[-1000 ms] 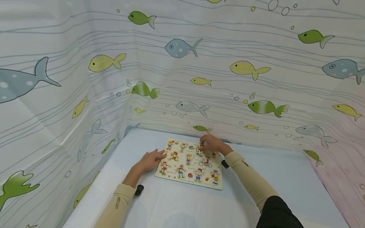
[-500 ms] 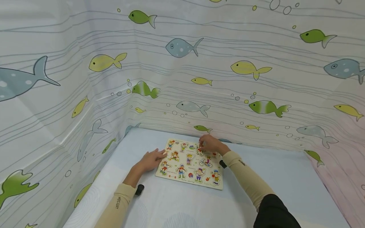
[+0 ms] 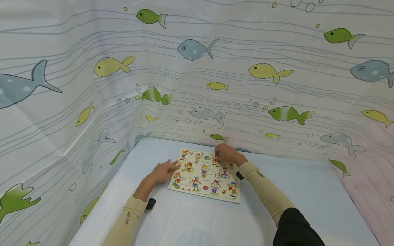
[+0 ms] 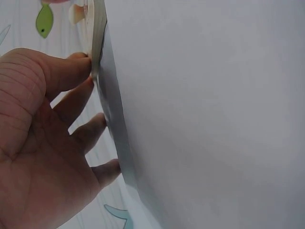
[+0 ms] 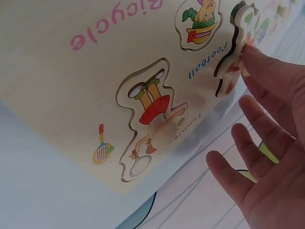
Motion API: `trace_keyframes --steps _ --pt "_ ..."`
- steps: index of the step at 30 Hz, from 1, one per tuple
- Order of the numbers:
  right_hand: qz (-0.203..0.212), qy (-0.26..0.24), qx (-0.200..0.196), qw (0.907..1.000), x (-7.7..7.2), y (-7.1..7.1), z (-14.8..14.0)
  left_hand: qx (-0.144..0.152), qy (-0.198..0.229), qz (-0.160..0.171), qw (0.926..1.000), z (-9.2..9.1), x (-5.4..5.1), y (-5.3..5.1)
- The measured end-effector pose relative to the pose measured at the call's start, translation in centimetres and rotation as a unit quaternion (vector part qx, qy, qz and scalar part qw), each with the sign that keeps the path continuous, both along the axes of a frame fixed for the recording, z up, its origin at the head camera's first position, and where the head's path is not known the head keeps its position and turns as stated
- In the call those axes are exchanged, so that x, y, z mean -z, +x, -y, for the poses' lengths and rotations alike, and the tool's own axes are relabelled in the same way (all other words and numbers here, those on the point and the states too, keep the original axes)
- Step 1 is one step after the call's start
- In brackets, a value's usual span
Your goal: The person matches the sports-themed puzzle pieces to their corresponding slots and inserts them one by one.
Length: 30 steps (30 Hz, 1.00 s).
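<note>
A wooden peg puzzle board [image 3: 197, 197] with cartoon sports figures lies on the table. Its far right part is under my right hand [image 3: 227, 153], which pinches a puzzle piece between thumb and finger. In the right wrist view that puzzle piece [image 5: 244, 28] sits slightly raised and tilted at its cut-out, by the word "Football"; the other fingers spread beyond the board's edge. My left hand [image 3: 164, 172] rests at the board's left edge. The left wrist view shows its thumb touching the edge of the board [image 4: 98, 36], the other fingers spread against the table.
Around the pinched piece, the tennis piece [image 5: 155, 119] and several other figures sit in their cut-outs. The pale table [image 3: 307, 191] borders a fish-printed curtain [image 3: 234, 102] at the back and sides. A black wrist camera [image 3: 150, 204] hangs under the left wrist.
The right hand has shifted very slightly, and the pinched piece stands less raised over the board than a second ago. The left hand stays at the board's edge.
</note>
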State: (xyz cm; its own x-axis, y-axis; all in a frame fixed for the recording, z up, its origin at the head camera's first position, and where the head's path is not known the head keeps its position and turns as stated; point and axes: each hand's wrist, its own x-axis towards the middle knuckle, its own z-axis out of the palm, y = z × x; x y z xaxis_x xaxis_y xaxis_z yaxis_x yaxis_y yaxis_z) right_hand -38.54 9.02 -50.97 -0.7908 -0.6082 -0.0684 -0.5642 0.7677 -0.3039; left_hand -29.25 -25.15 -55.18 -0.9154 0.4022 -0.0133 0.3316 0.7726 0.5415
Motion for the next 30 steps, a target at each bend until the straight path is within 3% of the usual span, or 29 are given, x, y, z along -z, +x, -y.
trace_keyframes --steps 9,18,30 --pt "-0.007 0.022 0.008 0.9997 -0.3 0.2 0.0 0.006 -0.008 -0.006 0.9999 0.0 0.0 -0.1" --pt "0.0 0.012 0.027 0.9996 1.0 -0.1 0.0 0.0 -0.005 0.007 1.0 0.1 0.2 0.1" --pt "-0.026 0.02 0.002 0.9994 0.7 0.6 0.3 0.002 -0.006 0.002 1.0 0.1 0.1 -0.1"
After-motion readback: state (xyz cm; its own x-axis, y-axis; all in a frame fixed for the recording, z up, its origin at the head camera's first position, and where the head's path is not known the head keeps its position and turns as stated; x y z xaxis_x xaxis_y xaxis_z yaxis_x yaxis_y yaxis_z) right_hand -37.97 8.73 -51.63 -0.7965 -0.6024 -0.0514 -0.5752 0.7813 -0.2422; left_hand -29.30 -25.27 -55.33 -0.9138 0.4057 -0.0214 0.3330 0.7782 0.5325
